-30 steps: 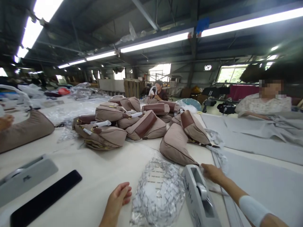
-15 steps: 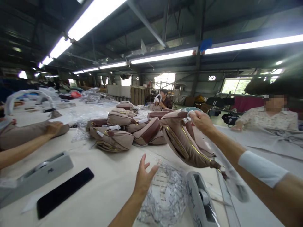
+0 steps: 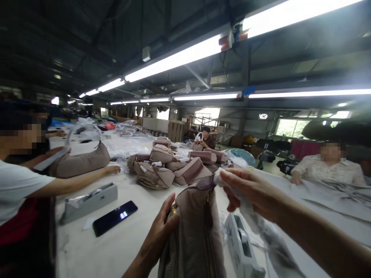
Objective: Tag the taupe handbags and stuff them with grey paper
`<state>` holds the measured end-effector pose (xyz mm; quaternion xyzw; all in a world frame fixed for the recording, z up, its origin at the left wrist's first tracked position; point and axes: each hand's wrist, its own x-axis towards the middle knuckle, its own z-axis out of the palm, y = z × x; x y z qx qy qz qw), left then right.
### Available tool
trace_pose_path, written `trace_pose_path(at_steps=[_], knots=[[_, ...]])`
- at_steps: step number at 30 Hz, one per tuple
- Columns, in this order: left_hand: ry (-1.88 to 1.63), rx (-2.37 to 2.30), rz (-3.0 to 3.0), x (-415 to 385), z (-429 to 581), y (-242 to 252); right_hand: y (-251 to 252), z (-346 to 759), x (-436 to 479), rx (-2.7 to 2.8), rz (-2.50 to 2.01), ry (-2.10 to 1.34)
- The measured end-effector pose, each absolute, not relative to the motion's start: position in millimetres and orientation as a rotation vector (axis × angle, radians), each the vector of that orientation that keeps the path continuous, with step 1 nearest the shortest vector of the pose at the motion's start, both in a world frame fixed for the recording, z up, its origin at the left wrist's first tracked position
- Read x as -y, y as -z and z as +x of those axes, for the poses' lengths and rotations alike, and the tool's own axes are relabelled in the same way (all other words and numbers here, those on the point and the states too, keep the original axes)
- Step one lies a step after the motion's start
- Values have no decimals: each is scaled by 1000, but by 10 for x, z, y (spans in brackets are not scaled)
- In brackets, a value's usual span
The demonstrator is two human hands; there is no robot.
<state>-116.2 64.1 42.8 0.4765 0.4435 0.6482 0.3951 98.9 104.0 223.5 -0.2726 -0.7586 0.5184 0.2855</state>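
Phone (image 3: 115, 218), well left of the nearer tape dispenser (image 3: 242, 249)! Closer to that dispenser, left hand (image 3: 162, 227), thumb and fingers clasping the edge of a taupe bag (image 3: 199, 231); bag just left of the dispenser; above the dispenser, right hand (image 3: 240, 185), pinching the white-wrapped strap (image 3: 218, 178).

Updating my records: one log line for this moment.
left hand: on bag; right hand: holding wrapped strap; beside bag: tape dispenser

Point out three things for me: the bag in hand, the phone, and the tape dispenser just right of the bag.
Bag (image 3: 193, 231): head view, on the fabric of its body.
Phone (image 3: 113, 221): head view, on its dark screen.
Tape dispenser (image 3: 233, 241): head view, on its grey side wall.
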Motion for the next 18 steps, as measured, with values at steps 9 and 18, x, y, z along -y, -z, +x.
trace_pose_path(at_steps=[9, 18], knots=[[-1330, -1674, 1292, -140, -1101, 488, -616, 932, -952, 1775, -960, -1863], [-1550, -1709, 1293, -214, -853, 269, -296, 1254, -1184, 1527, -1146, -1649]])
